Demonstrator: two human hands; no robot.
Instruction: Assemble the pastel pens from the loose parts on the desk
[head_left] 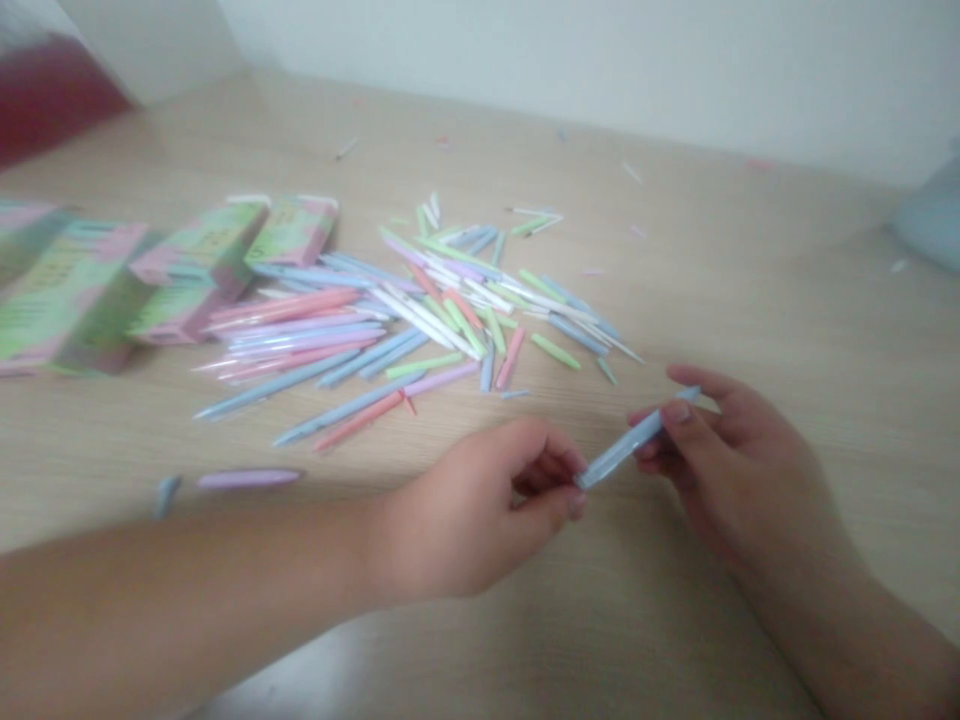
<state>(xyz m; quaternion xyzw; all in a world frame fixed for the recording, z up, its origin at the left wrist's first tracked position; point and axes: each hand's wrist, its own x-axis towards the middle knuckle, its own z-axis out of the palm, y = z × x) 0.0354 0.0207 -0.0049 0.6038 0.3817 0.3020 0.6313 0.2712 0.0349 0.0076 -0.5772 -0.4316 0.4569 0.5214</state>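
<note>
Between my two hands is a light blue pen (626, 446), slanting up to the right, with a shiny surface like clear wrapping along its lower half. My left hand (487, 505) pinches its lower end between thumb and fingertips. Near the upper end, my right hand (739, 450) grips it with the thumb on top and fingers beneath. Behind them lies a loose pile of pen parts (457, 290) in blue, white, green, pink and purple. Finished-looking pens in clear sleeves (300, 335) lie together left of the pile. Blur hides fine detail.
Several green and pink cartons (75, 295) stand at the left on the wooden table (825, 300). A purple pen piece (249, 480) and a small blue-grey piece (168, 494) lie near my left forearm. Small scraps are scattered toward the white wall (600, 60). A greyish object (932, 215) sits at the right edge.
</note>
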